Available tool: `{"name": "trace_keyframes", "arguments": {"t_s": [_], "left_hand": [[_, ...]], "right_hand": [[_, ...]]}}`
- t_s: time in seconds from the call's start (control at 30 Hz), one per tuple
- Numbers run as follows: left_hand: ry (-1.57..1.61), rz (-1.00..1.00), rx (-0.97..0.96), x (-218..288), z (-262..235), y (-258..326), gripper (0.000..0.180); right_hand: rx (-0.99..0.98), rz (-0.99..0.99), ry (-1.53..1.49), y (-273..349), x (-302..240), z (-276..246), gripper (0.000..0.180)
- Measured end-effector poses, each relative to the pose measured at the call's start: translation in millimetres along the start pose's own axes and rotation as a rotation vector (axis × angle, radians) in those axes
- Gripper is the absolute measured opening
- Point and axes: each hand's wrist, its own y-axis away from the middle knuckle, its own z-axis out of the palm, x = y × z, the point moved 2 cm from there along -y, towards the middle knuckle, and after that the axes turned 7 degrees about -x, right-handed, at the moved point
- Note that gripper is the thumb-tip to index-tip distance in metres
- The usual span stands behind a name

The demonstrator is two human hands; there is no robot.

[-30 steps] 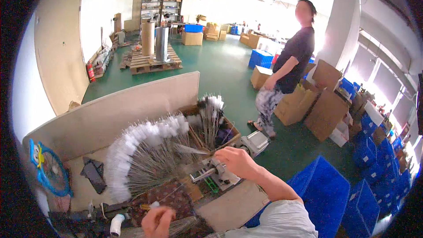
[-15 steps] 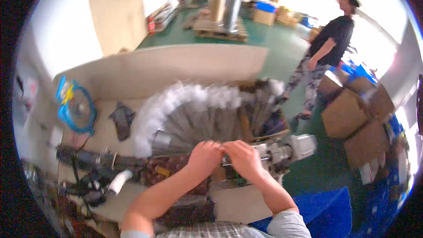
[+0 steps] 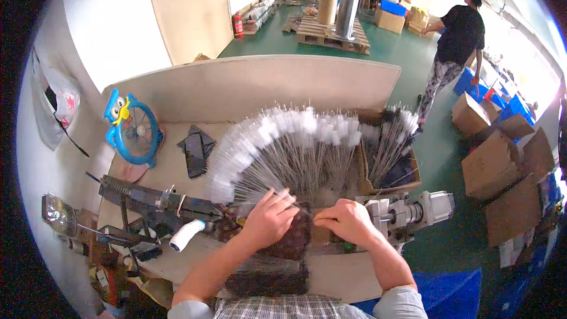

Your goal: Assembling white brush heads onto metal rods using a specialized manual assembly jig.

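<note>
A dense fan of thin wire-stemmed brushes with white tufted ends (image 3: 283, 136) spreads across the middle of the bench. My left hand (image 3: 270, 220) is over the near ends of the stems, fingers stretched and slightly apart, with nothing clearly held. My right hand (image 3: 349, 223) is beside it, in front of the metal machine; thumb and forefinger are pinched together. A faint thin line runs between the hands, but what the pinch holds is too fine to name. Dark brown bristly material (image 3: 269, 277) lies below my left forearm and between my hands.
Right of my right hand sits the machine's pale metal end (image 3: 422, 208). A carton (image 3: 413, 177) holds more brushes. A blue toy-like fan (image 3: 140, 133), a phone (image 3: 195, 155) and a white tube (image 3: 187, 235) lie left. Beyond the bench panel (image 3: 254, 85), a person (image 3: 463, 38) stands near cartons (image 3: 493, 162).
My hands have moved apart from touching each other, the left one leftward and the right one rightward. The view has shifted and sharpened. The person has turned away toward the back.
</note>
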Motion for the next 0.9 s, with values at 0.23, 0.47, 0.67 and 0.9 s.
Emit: {"name": "trace_keyframes", "arguments": {"t_s": [0.23, 0.47, 0.67, 0.9], "left_hand": [[0.416, -0.358, 0.287, 20, -17, 86, 0.016], [0.733, -0.721, 0.431, 7, -9, 155, 0.015], [1.036, -0.830, 0.426, 9, -20, 140, 0.017], [0.900, -0.747, 0.318, 22, -28, 119, 0.018]], "right_hand": [[-0.022, -0.235, -0.100, -52, -66, 10, 0.019], [0.166, -0.177, 0.062, -68, -57, 9, 0.016], [0.015, 0.211, 0.256, -24, -6, -10, 0.019], [-0.113, 0.067, -0.173, -19, -23, -20, 0.018]]}}
